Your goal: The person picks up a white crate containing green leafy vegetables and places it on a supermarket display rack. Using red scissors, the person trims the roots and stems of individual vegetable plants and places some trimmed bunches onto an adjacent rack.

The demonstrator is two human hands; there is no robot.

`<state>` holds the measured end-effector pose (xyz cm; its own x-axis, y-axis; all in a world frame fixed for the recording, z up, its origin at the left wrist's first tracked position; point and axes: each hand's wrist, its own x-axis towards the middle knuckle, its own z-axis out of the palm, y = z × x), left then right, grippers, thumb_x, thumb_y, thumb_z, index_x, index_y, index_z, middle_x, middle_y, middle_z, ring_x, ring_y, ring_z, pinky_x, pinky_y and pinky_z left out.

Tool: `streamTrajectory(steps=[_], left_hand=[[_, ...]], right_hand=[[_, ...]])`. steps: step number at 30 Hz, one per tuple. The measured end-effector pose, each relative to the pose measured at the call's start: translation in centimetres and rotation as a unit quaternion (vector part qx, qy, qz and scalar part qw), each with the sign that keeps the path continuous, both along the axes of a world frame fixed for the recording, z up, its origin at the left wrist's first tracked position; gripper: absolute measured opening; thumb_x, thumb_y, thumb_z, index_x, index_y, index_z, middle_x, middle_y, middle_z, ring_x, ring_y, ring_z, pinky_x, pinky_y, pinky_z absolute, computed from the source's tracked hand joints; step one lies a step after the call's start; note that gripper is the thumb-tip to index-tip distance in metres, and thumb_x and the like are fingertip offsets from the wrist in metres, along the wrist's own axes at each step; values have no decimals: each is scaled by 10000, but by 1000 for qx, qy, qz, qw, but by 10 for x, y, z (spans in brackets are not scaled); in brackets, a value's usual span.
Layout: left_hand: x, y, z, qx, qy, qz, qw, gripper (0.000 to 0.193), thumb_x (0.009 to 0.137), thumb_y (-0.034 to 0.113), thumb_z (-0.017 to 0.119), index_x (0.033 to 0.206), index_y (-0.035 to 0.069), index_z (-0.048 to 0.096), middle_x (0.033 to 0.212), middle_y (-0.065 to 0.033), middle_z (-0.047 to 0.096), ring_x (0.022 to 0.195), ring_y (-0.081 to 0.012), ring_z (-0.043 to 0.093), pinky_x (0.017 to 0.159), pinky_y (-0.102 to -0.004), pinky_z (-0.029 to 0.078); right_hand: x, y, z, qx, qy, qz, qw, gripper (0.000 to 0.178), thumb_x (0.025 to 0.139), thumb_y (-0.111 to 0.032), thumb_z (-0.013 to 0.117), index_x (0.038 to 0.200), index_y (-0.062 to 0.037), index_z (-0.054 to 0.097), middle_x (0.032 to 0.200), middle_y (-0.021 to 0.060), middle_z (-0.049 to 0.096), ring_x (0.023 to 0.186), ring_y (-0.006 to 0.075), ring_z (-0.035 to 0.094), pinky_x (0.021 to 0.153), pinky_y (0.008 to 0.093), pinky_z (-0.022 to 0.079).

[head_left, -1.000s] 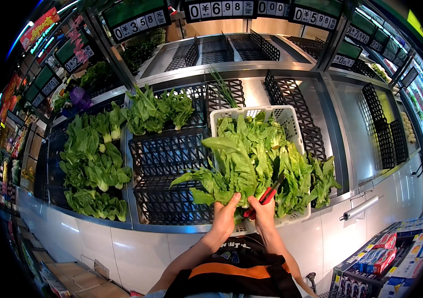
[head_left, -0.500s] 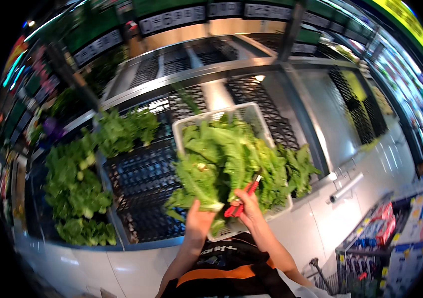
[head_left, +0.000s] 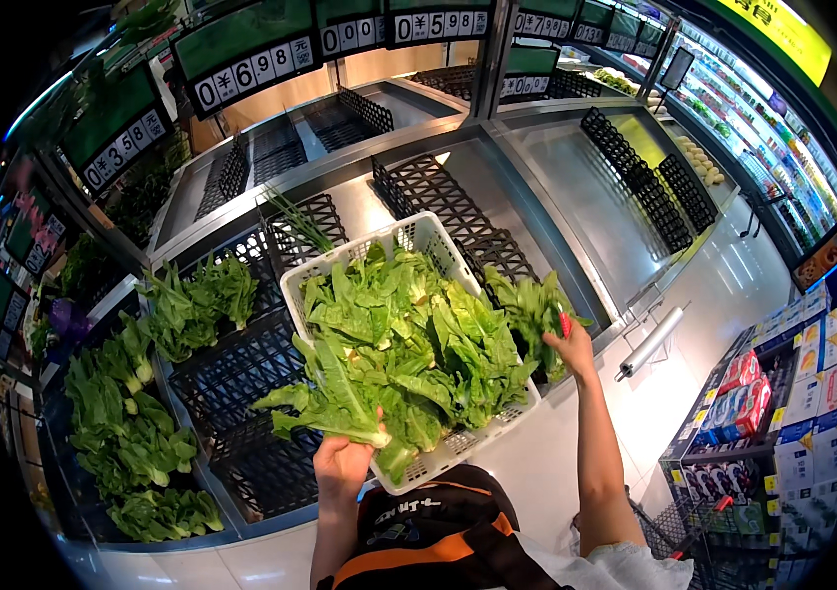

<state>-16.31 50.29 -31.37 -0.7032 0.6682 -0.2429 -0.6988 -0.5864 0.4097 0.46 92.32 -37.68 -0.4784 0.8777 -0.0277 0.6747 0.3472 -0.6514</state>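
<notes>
A white plastic basket [head_left: 482, 440], heaped with green leafy lettuce [head_left: 408, 315], rests on the display stand in front of me. My left hand [head_left: 342, 464] is closed round the pale stem end of one head of leaf lettuce [head_left: 332, 393] at the basket's near left side. Out to the right, my right hand [head_left: 574, 351] grips a red-handled knife [head_left: 565, 324]; its blade cannot be made out. That hand is at the bunch of leafy greens [head_left: 526, 310] just beyond the basket's right side, and the leaves partly hide its fingers.
More lettuce [head_left: 128, 433] lies in rows on the left of the stand. Black lattice racks [head_left: 241, 393] line the bays. A roll of plastic bags [head_left: 651, 344] hangs at the stand's right edge. Boxed goods [head_left: 821, 393] are stacked at the lower right, beside a shopping cart [head_left: 659, 531].
My right hand has moved right with the red-handled knife, from the lettuce stem to the greens beside the basket. My left hand and its lettuce have shifted left and down in view.
</notes>
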Motion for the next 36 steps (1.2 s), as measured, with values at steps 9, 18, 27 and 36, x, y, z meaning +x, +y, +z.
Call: streamTrajectory(steps=[9, 18, 27, 36], left_hand=[[0, 20, 23, -20, 101, -73, 992, 826, 769, -98, 410, 1523, 150, 184, 1509, -147, 309, 1381, -362, 334, 1112, -542, 290], [0, 31, 6, -54, 77, -82, 992, 808, 878, -112, 468, 1521, 207, 97, 1512, -142, 284, 1350, -344, 383, 1075, -520, 358], [10, 46, 8, -190, 302, 51, 933, 926, 815, -121, 638, 1502, 140, 74, 1435, -109, 306, 1283, -224, 415, 1011, -365, 439], [17, 28, -33, -124, 270, 94, 950, 1087, 766, 55, 764, 1538, 106, 0, 1483, -118, 280, 1330, -233, 366, 1111, -371, 318]], right_hand=[[21, 23, -57, -52, -2, -2, 999, 687, 725, -369, 806, 1283, -44, 573, 1083, 233, 666, 1017, 353, 647, 862, 426, 492], [-15, -54, 35, 89, 110, 37, 989, 457, 836, -227, 726, 1181, 44, 599, 1089, 233, 653, 990, 340, 638, 865, 391, 486], [-70, -222, 107, -171, 248, 288, 909, 456, 795, -126, 777, 1196, -5, 596, 1131, 131, 671, 1040, 187, 639, 915, 310, 486], [-79, -259, 122, -55, 323, 354, 876, 482, 605, 134, 652, 1034, -86, 659, 1057, 101, 528, 1006, 269, 552, 868, 348, 457]])
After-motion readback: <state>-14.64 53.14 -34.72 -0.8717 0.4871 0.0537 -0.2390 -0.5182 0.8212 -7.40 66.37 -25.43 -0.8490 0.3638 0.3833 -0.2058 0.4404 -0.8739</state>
